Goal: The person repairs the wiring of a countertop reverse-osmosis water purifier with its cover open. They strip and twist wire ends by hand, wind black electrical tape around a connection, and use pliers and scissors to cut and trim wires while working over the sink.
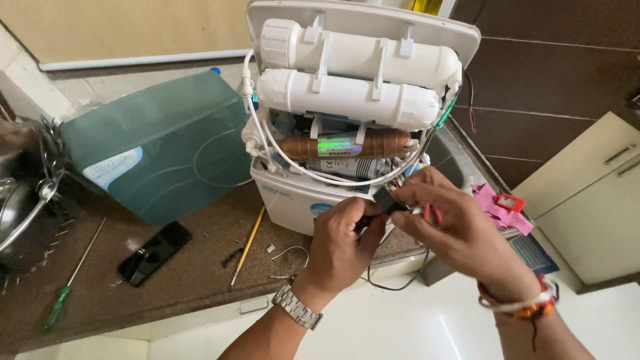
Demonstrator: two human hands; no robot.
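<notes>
An opened white water purifier (293, 193) stands on a brown stone counter (193, 273), showing two white filter cylinders (347, 97), a copper-coloured cartridge (347, 143) and white tubing. In front of it, both hands meet on a small black box-shaped part (387, 199) with red and black wires. My left hand (343, 243), with a metal watch on the wrist, grips the part's left side. My right hand (453, 223), with thread bands at the wrist, holds its right side from above.
The purifier's teal cover (160, 143) leans to the left. On the counter lie a black phone (155, 253), a green-handled screwdriver (67, 293), a yellow-handled tool (248, 243) and small clips. A metal rack (30, 200) is at far left; a pink cloth (500, 207) and cream cabinet (593, 200) at right.
</notes>
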